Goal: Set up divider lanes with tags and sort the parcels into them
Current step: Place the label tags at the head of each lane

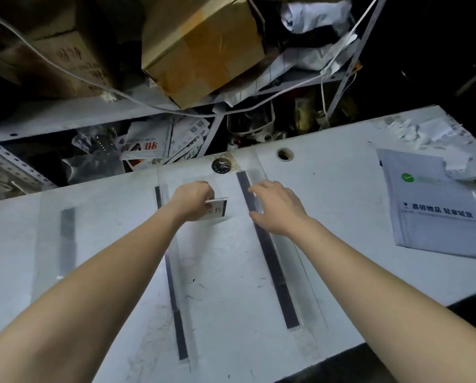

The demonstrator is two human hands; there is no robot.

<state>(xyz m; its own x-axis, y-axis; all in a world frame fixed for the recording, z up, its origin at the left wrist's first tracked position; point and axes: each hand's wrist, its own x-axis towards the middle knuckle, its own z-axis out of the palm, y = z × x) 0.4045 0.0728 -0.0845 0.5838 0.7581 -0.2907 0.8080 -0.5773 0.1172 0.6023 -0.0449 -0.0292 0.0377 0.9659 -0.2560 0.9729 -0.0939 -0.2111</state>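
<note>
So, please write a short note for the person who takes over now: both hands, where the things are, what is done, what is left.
Left hand: holds a small white tag between the middle and right dividers.
Right hand: open, fingers on the right divider, holding nothing.
Three clear dividers stand on the white table: left, middle, right.
The grey parcel lies at the table's right side, outside the lanes.
Done: dividers placed.
Left: set this tag, any other tags, then sort the parcel.

Mailer bag [435, 205] label: 易碎物品; tag [216, 210]: 件.
</note>
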